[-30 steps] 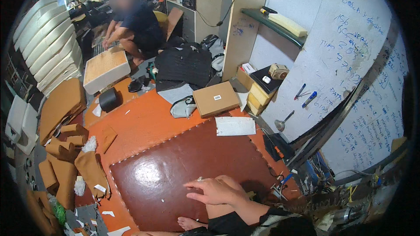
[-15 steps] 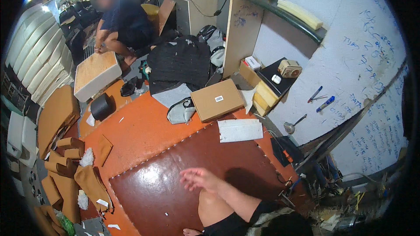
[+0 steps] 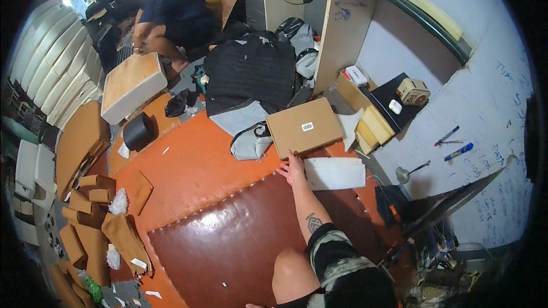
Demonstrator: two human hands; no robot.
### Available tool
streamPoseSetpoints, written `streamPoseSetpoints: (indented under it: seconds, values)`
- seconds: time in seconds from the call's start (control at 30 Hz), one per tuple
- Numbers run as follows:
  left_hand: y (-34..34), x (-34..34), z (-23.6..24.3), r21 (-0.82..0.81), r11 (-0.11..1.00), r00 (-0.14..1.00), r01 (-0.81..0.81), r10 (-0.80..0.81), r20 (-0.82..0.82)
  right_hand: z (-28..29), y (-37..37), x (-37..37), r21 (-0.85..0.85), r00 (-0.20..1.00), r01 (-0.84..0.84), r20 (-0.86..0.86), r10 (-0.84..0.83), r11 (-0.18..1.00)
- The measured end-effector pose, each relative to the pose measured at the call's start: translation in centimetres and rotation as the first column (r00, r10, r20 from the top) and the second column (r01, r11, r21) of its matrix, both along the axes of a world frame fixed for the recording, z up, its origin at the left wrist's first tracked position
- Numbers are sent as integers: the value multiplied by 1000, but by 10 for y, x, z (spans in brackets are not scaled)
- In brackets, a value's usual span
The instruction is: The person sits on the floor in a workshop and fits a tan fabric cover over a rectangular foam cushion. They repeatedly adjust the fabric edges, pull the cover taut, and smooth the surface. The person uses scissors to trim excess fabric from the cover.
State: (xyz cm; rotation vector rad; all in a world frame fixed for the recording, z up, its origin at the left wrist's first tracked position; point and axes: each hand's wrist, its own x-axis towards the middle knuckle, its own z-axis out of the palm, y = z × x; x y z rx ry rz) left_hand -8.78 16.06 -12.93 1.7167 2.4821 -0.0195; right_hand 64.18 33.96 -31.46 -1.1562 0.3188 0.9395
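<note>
My right hand [image 3: 292, 170] reaches forward from the lower right, its fingertips touching the near edge of a flat cardboard box [image 3: 303, 122] and its fingers spread apart. Just right of the hand lies a white sheet [image 3: 337, 172] with a slightly rough-looking surface. Below my forearm and bare knee is a glossy maroon padded panel [image 3: 217, 239] with a studded edge, on the orange floor surface [image 3: 188, 159]. My left hand is not in view.
A crouching person [image 3: 177, 17] handles a white block [image 3: 131, 94] with a tan top. Brown upholstery pieces [image 3: 91, 217] and stacked white cushions [image 3: 51, 51] line the left. Black fabric [image 3: 248, 71] lies behind the box. A shelf [image 3: 411, 17] and stacked foam [image 3: 377, 128] stand right.
My right hand has moved up and forward from over the maroon panel to the box's edge, the arm stretching out. The view has shifted slightly. The other person leans over the white block.
</note>
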Motion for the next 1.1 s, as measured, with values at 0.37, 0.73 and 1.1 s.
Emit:
streamPoseSetpoints:
  seconds: [0.37,0.73,1.1]
  values:
    - [4,11,-3,30,998,998,-52,51,22,-43,61,29,-96,978,199,76,-192,975]
    - [8,17,-5,64,995,996,-76,73,47,21,4,2,263,990,139,-53,-129,955]
    - [5,19,-4,79,991,992,-106,100,75,51,30,-43,90,984,-173,63,168,981]
